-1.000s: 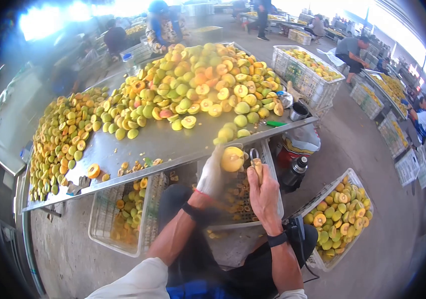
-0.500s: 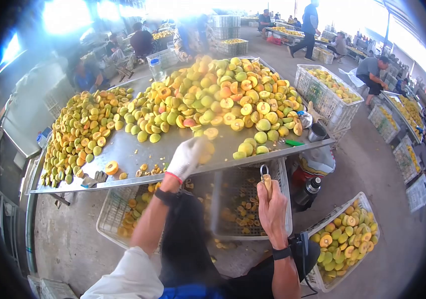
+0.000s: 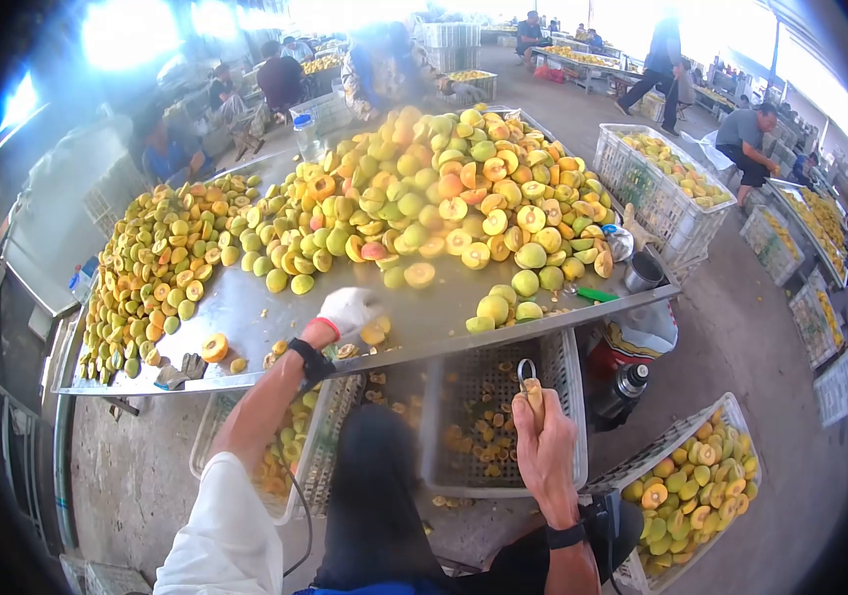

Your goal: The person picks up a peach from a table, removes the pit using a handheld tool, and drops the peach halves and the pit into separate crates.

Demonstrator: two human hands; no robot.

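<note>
My left hand [image 3: 350, 310], in a white glove with a red cuff, is low over the near edge of the metal table [image 3: 424, 317]. Its fingers are curled over a peach half [image 3: 374, 331], partly hidden beneath them. My right hand [image 3: 547, 441] is bare and wraps round the wooden handle of a pitting tool [image 3: 528, 382], its metal loop pointing up. That tool is over a crate of pits and scraps [image 3: 488, 426] below the table edge. Beyond my hands rises a large pile of halved peaches [image 3: 424, 188].
A second heap of peaches [image 3: 171, 258] covers the table's left side. A green-handled knife [image 3: 598, 295] and metal cup [image 3: 645, 271] are at the right edge. A thermos [image 3: 620, 392] stands below, beside a full crate [image 3: 741, 446]. Another crate [image 3: 290, 446] is under the table. Several people work beyond.
My left hand has moved left and toward me, with the peach half at its fingers. My right hand holds the tool in nearly the same place. A walking person in the background has moved right.
</note>
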